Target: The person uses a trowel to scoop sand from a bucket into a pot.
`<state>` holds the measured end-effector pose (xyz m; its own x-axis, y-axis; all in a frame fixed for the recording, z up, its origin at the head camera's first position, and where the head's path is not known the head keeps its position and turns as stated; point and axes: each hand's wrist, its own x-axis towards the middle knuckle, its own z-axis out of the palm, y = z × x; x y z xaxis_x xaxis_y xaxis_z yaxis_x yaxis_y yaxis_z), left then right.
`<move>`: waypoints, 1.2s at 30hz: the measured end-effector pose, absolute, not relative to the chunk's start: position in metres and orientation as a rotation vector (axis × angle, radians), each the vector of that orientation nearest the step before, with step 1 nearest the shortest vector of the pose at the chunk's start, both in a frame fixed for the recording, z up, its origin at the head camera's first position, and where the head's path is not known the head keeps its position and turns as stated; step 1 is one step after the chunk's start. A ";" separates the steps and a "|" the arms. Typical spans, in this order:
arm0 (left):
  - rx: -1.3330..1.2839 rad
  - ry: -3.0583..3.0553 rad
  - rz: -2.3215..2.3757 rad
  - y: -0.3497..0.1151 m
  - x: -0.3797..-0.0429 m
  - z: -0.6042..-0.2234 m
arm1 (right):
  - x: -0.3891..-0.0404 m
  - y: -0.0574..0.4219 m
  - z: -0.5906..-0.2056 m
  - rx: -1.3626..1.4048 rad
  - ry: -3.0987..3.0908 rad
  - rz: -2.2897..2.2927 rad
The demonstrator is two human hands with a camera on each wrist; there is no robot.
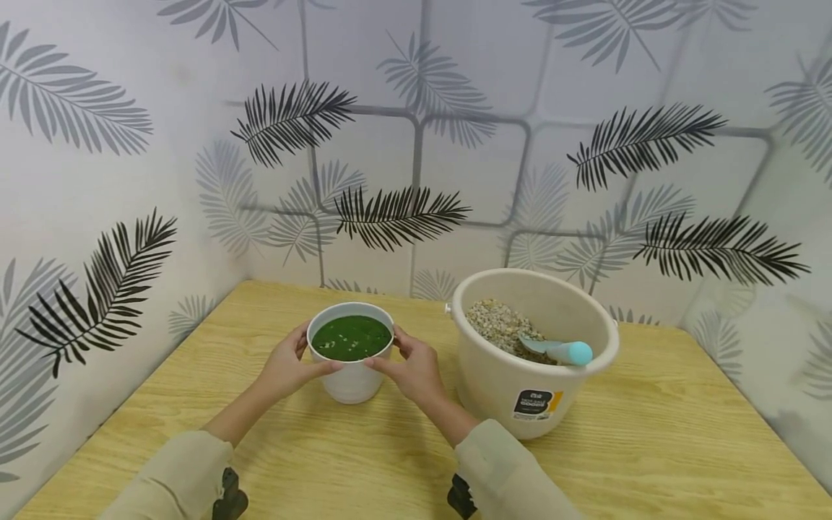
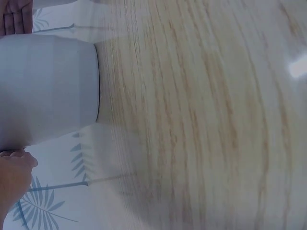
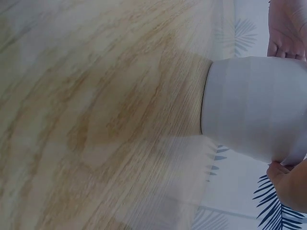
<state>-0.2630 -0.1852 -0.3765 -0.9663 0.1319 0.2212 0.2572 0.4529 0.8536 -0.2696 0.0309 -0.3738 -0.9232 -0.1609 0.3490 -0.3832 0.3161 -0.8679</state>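
A white ribbed pot (image 1: 354,383) stands upright on the wooden table, its base right at the tabletop in both wrist views. Inside it, close below the rim, lies a dark green surface (image 1: 351,338) with several pale bits scattered on it. My left hand (image 1: 286,367) grips the pot from the left, thumb along the near rim and fingers round the side. From the right, my right hand (image 1: 416,367) holds it the same way, the thumb at the front rim. In the right wrist view the pot (image 3: 249,105) hides part of the fingers.
Just right of my right hand stands a large cream bucket (image 1: 494,393) with a dark label. It holds pale gravel (image 1: 497,325) and a scoop with a light blue handle end (image 1: 575,353). Leaf-patterned walls (image 1: 468,173) border the table (image 1: 338,462) behind and at the sides.
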 end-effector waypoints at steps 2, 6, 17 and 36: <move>-0.344 -2.575 -1.546 -0.184 -0.263 -0.376 | -0.269 0.033 -0.374 0.500 -2.379 1.648; -0.356 -2.573 -1.563 -0.182 -0.263 -0.376 | -0.268 0.035 -0.374 0.490 -2.380 1.658; -0.399 -2.568 -1.537 -0.177 -0.262 -0.378 | -0.260 0.041 -0.371 0.463 -2.400 1.631; -0.411 -2.608 -1.514 -0.164 -0.254 -0.375 | -0.252 0.053 -0.374 0.496 -2.357 1.616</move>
<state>-0.2543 -0.1641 -0.3748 -0.9587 0.1820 0.2184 0.2799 0.4699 0.8372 -0.2523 0.0534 -0.3745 -0.9136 -0.1409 0.3814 -0.4066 0.3304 -0.8518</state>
